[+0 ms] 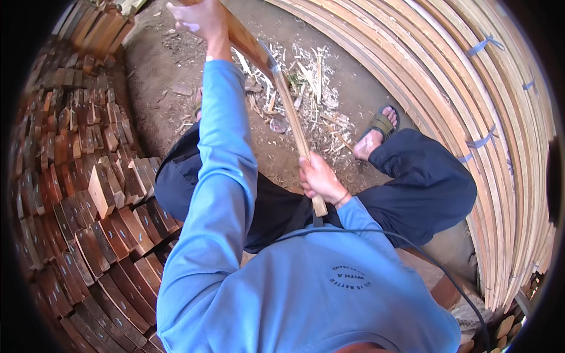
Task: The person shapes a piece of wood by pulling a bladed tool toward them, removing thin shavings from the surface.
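My left hand (200, 19) is stretched far forward and grips the top end of a reddish wooden piece (246, 40) that slants down to the right. My right hand (318, 177) is closed around the long pale wooden handle (293, 120) of a chopping tool. The tool's dark metal blade (268, 60) meets the lower edge of the wooden piece. I am seated, with my legs in dark trousers (424, 176) spread to either side. My sandalled foot (376, 132) rests on the ground to the right of the tool.
Stacks of short reddish wood blocks (100, 194) fill the left side. Bundles of long pale wooden strips (471, 88) tied with blue straps curve along the right. Wood shavings (312, 88) litter the dirt floor ahead. A black cable (412, 244) runs across my chest.
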The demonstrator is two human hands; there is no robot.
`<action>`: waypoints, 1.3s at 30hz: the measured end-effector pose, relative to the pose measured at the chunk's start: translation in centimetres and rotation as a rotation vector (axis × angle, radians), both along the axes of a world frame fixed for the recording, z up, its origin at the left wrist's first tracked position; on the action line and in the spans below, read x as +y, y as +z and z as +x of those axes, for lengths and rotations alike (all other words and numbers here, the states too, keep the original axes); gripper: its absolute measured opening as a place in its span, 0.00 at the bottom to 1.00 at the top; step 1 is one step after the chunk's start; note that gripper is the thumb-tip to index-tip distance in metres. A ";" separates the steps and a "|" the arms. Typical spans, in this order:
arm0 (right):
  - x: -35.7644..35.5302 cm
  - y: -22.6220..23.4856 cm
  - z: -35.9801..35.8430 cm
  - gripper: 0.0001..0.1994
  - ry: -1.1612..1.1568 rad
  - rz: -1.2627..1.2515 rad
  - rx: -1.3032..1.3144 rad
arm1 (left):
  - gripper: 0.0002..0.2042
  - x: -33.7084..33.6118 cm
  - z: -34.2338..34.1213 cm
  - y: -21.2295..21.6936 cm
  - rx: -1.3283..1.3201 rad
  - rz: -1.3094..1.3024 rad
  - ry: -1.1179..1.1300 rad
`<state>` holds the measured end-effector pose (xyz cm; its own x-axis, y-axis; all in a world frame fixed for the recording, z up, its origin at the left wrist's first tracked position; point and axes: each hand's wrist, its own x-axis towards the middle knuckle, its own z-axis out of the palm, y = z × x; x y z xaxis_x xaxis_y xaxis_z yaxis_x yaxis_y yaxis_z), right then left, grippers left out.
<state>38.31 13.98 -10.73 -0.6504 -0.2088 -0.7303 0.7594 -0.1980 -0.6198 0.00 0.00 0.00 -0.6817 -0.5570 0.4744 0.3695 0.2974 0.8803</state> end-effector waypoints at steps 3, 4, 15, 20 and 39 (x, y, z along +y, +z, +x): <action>2.5 0.2 1.8 0.06 0.027 -0.013 -0.084 | 0.39 0.4 1.3 -3.2 0.060 -0.013 0.027; 1.8 0.3 1.6 0.06 0.043 0.004 -0.105 | 0.38 -0.2 0.9 -3.4 0.141 -0.047 0.076; 12.1 -3.0 -1.1 0.18 0.412 0.717 0.048 | 0.16 6.1 8.7 3.2 0.147 0.199 -0.462; 14.9 -4.5 -1.9 0.20 0.569 0.885 -0.057 | 0.15 9.7 12.4 1.2 0.067 -0.113 -0.356; 14.9 -8.3 0.0 0.12 0.348 0.877 -0.174 | 0.27 17.9 25.7 -3.0 -0.020 -0.130 -0.901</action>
<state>38.28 28.87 -19.07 -0.5228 0.2967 -0.7992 0.7834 0.5370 -0.3130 25.74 17.95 -2.97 -0.8417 0.2478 0.4797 0.4953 0.0006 0.8687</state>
